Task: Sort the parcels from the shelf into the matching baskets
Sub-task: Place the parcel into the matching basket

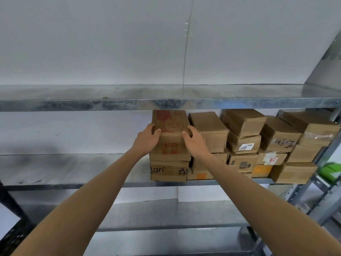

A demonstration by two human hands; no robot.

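Observation:
A brown cardboard parcel with red print (170, 124) sits on top of a stack at the left end of a row of parcels on the middle metal shelf (73, 170). My left hand (147, 139) grips its left front corner, fingers curled over the top edge. My right hand (193, 139) grips its right front corner the same way. Under it lies a parcel marked with dark letters (168, 170). No baskets are in view.
Several more brown parcels (243, 133) are stacked to the right along the same shelf. The upper shelf edge (166, 104) hangs just above the gripped parcel. A shelf post (313, 182) stands at the right, with something green (331, 171) behind it. Lower shelves lie below.

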